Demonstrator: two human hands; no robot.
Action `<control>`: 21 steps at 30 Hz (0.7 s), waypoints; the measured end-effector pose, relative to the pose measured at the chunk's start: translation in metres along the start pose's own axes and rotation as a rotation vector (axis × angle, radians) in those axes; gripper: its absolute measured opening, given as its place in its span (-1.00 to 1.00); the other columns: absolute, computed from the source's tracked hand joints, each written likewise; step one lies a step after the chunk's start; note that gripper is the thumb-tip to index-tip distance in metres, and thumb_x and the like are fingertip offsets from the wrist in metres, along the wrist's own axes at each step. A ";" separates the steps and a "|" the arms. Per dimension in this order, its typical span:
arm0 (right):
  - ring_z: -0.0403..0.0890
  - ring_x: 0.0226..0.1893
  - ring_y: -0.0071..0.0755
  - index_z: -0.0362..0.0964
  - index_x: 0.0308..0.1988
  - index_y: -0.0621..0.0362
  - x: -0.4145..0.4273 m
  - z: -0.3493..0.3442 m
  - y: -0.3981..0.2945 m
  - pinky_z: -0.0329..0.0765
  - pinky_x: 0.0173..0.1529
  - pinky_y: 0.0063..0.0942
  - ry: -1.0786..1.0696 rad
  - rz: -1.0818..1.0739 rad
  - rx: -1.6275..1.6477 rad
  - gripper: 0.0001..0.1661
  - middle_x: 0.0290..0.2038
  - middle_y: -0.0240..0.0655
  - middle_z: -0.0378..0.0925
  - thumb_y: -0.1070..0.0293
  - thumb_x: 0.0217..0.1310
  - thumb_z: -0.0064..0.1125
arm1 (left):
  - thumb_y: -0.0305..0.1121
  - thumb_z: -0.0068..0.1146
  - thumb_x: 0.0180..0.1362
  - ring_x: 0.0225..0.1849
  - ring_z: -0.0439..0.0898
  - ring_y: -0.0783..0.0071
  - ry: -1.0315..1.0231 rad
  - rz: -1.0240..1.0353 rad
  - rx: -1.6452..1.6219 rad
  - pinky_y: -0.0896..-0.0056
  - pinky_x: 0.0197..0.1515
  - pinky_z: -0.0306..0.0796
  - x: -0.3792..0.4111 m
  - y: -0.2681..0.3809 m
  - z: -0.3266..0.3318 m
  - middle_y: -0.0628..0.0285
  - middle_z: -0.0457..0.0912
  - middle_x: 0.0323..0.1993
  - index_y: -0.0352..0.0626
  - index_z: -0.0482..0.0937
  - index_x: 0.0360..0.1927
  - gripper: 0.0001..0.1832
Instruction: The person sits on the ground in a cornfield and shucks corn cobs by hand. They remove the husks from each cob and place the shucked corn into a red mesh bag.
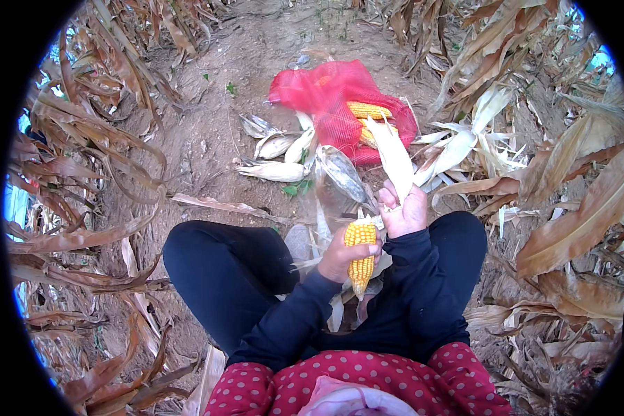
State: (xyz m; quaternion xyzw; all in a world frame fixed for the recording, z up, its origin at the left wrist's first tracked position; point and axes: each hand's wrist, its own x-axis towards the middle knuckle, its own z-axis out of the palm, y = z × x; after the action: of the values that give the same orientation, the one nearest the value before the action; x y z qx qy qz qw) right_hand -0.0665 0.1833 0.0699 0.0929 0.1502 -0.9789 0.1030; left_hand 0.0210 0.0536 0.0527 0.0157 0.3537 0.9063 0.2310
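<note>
My left hand (338, 255) is wrapped around a bare yellow corn cob (361, 255), its thumb across the kernels. The cob's narrow tip points down toward my lap. Just to the right and above, my right hand (405, 210) grips pale dry husk (392, 153), which sticks up past my fingers. The husk end meets the cob's upper end between my hands. Beyond them a red mesh bag (338, 125) lies on the soil, with several yellow cobs (368, 110) showing at its right side.
Several unshucked ears (275, 170) lie left of the bag, and a greyish one (343, 174) lies in front of it. Stripped husks (463, 148) are heaped at the right. Dry corn stalks (130, 67) line both sides of the dirt strip (203, 135). My bent knees (213, 260) flank my hands.
</note>
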 end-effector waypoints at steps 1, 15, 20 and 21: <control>0.07 -0.74 -0.61 0.29 -0.29 0.21 0.001 -0.002 -0.002 0.09 -0.65 -0.60 0.012 -0.008 -0.019 -0.88 -0.68 -0.48 0.08 0.47 0.21 -0.21 | -0.35 0.18 -0.07 -0.47 0.48 0.39 -0.012 0.011 0.063 0.40 -0.34 0.41 -0.001 0.003 0.000 0.18 0.47 -0.49 -0.24 0.41 -0.21 -0.65; 0.57 -0.17 -0.18 0.29 0.07 0.33 -0.010 -0.029 0.024 0.50 -0.14 -0.30 -0.617 0.062 -1.866 -0.41 -0.12 -0.10 0.51 0.09 0.22 0.10 | 0.08 -0.10 0.27 -0.33 0.46 0.36 0.409 0.593 -0.254 0.30 -0.21 0.39 -0.002 0.069 -0.037 0.21 0.46 -0.37 -0.16 0.38 -0.11 -0.54; 0.53 -0.33 -0.59 0.27 0.08 0.32 -0.027 0.006 0.042 0.52 -0.35 -0.61 -0.584 0.610 -1.162 -0.49 -0.27 -0.30 0.51 0.14 0.33 -0.01 | 0.08 -0.06 0.25 -0.32 0.48 0.40 0.508 0.605 -0.278 0.29 -0.20 0.41 -0.002 0.069 -0.046 0.23 0.47 -0.37 -0.13 0.40 -0.16 -0.56; 0.50 -0.44 -0.66 0.34 -0.08 0.29 -0.029 0.007 0.042 0.47 -0.40 -0.70 -0.589 0.642 -1.235 -0.61 -0.42 -0.38 0.48 0.16 0.33 -0.01 | 0.08 -0.05 0.24 -0.33 0.48 0.39 0.520 0.596 -0.318 0.28 -0.21 0.41 -0.003 0.069 -0.047 0.24 0.49 -0.37 -0.11 0.41 -0.17 -0.57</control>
State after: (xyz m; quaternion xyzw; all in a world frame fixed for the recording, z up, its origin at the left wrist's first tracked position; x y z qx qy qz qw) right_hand -0.0298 0.1466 0.0715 -0.2080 0.6032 -0.6231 0.4524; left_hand -0.0136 -0.0217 0.0630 -0.1475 0.2360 0.9504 -0.1386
